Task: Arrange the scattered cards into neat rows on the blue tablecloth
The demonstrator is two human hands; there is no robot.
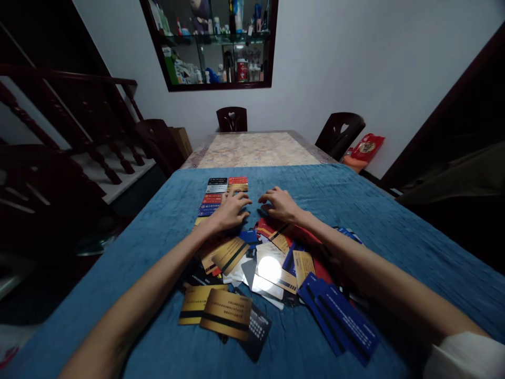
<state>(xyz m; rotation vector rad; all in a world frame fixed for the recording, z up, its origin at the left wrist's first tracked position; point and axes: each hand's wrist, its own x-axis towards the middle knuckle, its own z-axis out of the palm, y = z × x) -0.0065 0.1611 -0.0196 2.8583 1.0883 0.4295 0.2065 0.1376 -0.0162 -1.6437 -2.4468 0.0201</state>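
My left hand (232,209) lies palm down on the blue cloth (355,210), fingers spread flat, right beside two short columns of laid-out cards (216,195) in black, red, blue and gold. My right hand (278,203) rests palm down a little to the right, fingers curved onto the cloth, nothing visibly held. Behind both wrists, nearer to me, a loose heap of cards (272,268) in gold, blue, red, black and silver is scattered under my forearms. One silver card reflects a bright glare.
The cloth covers the near half of a marble-topped table (256,150). Dark wooden chairs (232,119) stand at the far end and sides. A stair railing (79,121) runs at left. A red bag (366,146) sits by the wall, under a shelf niche (216,42).
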